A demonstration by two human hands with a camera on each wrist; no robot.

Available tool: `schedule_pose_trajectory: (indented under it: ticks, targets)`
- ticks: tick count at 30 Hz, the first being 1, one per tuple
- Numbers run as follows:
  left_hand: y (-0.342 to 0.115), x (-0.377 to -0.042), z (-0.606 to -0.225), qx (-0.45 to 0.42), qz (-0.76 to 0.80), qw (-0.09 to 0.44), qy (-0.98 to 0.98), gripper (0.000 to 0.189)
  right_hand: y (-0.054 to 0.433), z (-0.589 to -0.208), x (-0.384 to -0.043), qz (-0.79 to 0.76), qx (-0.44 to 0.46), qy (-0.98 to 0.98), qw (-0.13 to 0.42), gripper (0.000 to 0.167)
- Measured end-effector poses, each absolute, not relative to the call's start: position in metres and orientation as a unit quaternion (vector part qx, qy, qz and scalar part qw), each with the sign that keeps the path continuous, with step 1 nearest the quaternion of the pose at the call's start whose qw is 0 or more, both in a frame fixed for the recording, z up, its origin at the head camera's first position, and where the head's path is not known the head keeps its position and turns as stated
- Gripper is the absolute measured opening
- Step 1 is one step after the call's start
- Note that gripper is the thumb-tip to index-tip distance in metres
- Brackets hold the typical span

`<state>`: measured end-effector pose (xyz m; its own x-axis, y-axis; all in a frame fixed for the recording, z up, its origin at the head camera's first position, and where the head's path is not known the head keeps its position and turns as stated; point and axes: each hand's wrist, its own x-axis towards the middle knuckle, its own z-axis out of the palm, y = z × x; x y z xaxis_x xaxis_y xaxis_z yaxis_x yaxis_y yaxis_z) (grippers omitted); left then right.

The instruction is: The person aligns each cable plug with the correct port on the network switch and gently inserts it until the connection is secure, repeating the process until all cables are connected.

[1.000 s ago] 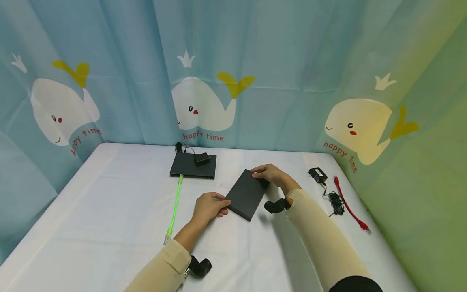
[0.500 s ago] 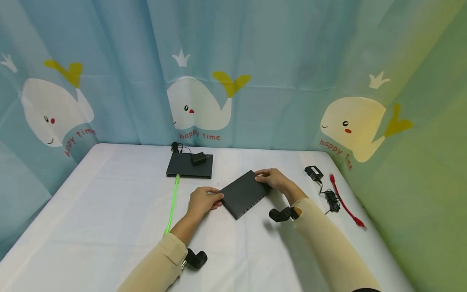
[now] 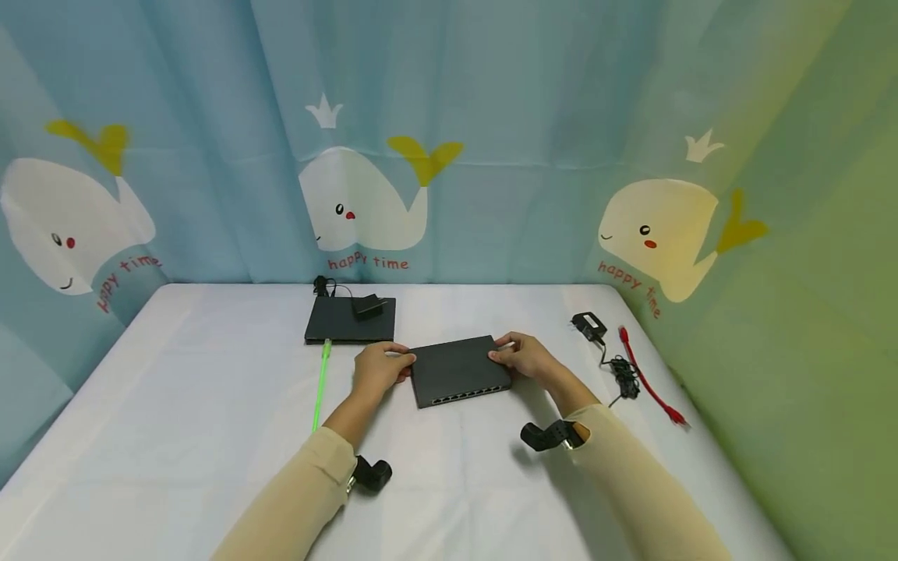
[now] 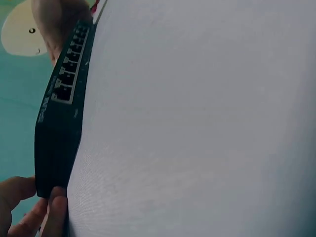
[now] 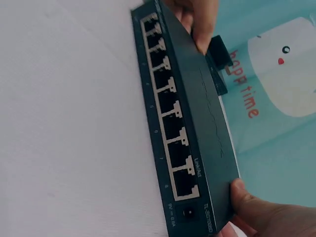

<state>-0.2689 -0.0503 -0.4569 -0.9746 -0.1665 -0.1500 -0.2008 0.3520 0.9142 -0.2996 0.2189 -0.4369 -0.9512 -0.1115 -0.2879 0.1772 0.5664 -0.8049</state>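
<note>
Between my two hands is a black network switch [image 3: 456, 368], its row of ports [image 3: 468, 395] facing toward me. At its left end, my left hand [image 3: 377, 368] pinches the edge with thumb on top and fingers below. My right hand [image 3: 529, 360] grips the opposite end the same way. In the right wrist view the switch [image 5: 212, 133] shows several ports and a round power socket at the end near the right thumb. The left wrist view shows the switch [image 4: 59, 148] close over the white tabletop, left fingertips [image 4: 57, 210] at its corner.
A second flat black box [image 3: 333, 321] lies at the back left, with a power adapter [image 3: 367, 307] on top and a green network cable [image 3: 321, 386] at its front. Along the right side are another adapter [image 3: 589, 326], its bundled cord [image 3: 623, 374] and a red network cable [image 3: 648, 382].
The switch has turned between both hands, so its port side now faces toward me. My left hand has moved away from me; the right hand stays at the other end.
</note>
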Motion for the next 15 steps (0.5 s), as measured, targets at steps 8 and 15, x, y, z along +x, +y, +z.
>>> schedule_pose_trajectory:
  ticks: [8, 15]
  targets:
    - [-0.051, -0.277, -0.456, -0.112, 0.543, 0.009, 0.832, 0.019, 0.213, -0.443, -0.269, -0.509, 0.049, 0.852, 0.11, 0.037]
    - [-0.051, -0.264, -0.456, -0.076, 0.56, 0.033, 0.824, 0.024, 0.211, -0.445, -0.253, -0.539, 0.073, 0.834, 0.088, 0.042]
